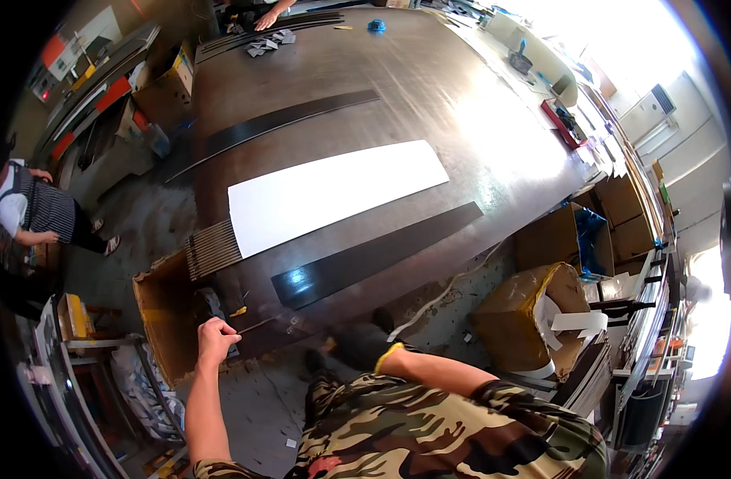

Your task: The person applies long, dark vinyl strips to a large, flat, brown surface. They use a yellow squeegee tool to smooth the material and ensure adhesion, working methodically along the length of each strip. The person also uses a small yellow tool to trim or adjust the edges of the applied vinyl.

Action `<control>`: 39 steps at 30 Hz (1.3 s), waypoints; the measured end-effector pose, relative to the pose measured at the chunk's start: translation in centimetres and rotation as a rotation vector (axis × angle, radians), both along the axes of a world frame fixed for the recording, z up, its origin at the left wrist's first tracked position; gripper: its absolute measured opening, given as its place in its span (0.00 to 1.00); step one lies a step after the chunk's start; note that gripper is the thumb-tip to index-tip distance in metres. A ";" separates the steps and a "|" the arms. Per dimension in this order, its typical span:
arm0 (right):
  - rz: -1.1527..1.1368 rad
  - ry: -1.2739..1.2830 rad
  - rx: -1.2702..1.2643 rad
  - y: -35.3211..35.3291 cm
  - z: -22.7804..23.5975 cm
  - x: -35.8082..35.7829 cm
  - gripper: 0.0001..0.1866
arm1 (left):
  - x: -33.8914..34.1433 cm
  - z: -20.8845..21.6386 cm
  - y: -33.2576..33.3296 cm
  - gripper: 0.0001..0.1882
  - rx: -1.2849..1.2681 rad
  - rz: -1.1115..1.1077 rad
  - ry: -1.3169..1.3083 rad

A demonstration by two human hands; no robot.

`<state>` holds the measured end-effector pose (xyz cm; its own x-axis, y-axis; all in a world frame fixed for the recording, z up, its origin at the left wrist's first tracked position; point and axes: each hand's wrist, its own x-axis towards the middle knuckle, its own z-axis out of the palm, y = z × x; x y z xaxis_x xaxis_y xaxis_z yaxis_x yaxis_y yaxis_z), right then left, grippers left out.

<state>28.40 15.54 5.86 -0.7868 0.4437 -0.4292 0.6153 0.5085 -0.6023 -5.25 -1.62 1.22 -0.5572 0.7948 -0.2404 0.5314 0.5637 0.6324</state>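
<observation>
My left hand [215,342] is closed in a pinch over the table's near left corner, beside an open cardboard box [160,307]. A thin dark strip [258,326] runs rightward from its fingertips. My right hand [367,345] wears a dark glove with a yellow cuff and hangs just off the table's near edge; its fingers blend into the dark background. On the table lie a long white sheet [333,191], a dark flat panel [373,255] nearer me and another dark panel [290,120] farther off. A row of narrow brownish strips [214,249] borders the sheet's left end.
A big metal-topped table [429,72] fills the middle. Cardboard boxes [525,315] stand to the right, and a metal rack [70,375] is at lower left. Another person [42,203] stands at left; a co-worker's hand [267,20] rests at the far edge near small grey pieces [271,41].
</observation>
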 end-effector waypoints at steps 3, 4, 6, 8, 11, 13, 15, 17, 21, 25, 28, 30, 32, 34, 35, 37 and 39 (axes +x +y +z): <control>-0.062 -0.038 -0.044 1.2 2.1 -0.2 0.23 | -0.1 0.0 -0.8 0.10 0.027 -0.008 0.026; -0.147 -0.106 -0.078 3.1 2.8 2.7 0.21 | 0.0 0.0 -1.0 0.10 0.048 -0.001 0.028; -0.307 0.203 -0.158 8.4 -2.6 11.6 0.15 | 0.0 -0.1 -1.1 0.10 0.068 -0.026 0.048; -0.747 0.269 -0.094 15.0 -4.9 19.4 0.15 | 0.1 0.3 -0.9 0.10 0.049 -0.031 0.037; -1.105 0.002 0.007 26.1 -4.7 30.0 0.20 | -0.2 0.5 -0.2 0.09 0.041 -0.069 0.022; -1.014 -0.152 0.379 28.6 -3.4 30.1 0.24 | -0.2 0.7 -1.3 0.08 0.041 -0.062 0.019; -0.988 0.014 0.472 27.1 -5.3 31.9 0.23 | -0.3 0.1 -1.1 0.06 0.111 -0.149 0.032; -1.030 0.058 0.057 20.4 -3.7 24.2 0.20 | 0.0 -0.4 -2.3 0.05 0.222 -0.186 0.137; -0.331 0.297 -0.008 5.0 -3.1 9.1 0.10 | 1.3 -0.6 -2.5 0.05 0.344 -0.316 0.438; 0.008 0.216 0.036 -3.2 1.0 -2.5 0.19 | 1.6 -1.4 -2.3 0.06 0.294 -0.385 0.573; -0.078 0.070 -0.011 -2.5 -0.5 -1.0 0.21 | 1.6 -0.6 -2.2 0.05 0.279 -0.414 0.632; -0.229 0.021 0.103 0.8 -0.9 3.5 0.21 | 2.0 -0.7 -2.2 0.06 0.268 -0.417 0.677; -0.508 0.081 -0.042 5.8 -1.1 9.7 0.25 | 2.5 -0.7 -1.8 0.05 0.258 -0.407 0.683; -0.692 0.012 0.145 11.7 -3.2 17.0 0.23 | 2.7 -0.7 -1.9 0.05 0.209 -0.403 0.697; -0.731 0.072 0.261 15.3 -5.5 21.6 0.19 | 2.6 -0.9 -1.5 0.06 0.194 -0.407 0.702; -1.055 0.016 -0.005 21.7 -3.6 25.6 0.18 | 2.9 -0.6 -1.5 0.06 0.141 -0.387 0.702; -1.042 -0.079 0.069 26.7 -1.2 27.6 0.22 | 3.1 -0.3 -1.4 0.06 0.116 -0.371 0.715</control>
<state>56.02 42.24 4.70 0.0283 0.9116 -0.4102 0.8050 -0.2640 -0.5313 -2.16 -2.99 0.92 -0.2408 0.9558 0.1689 0.9680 0.2239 0.1130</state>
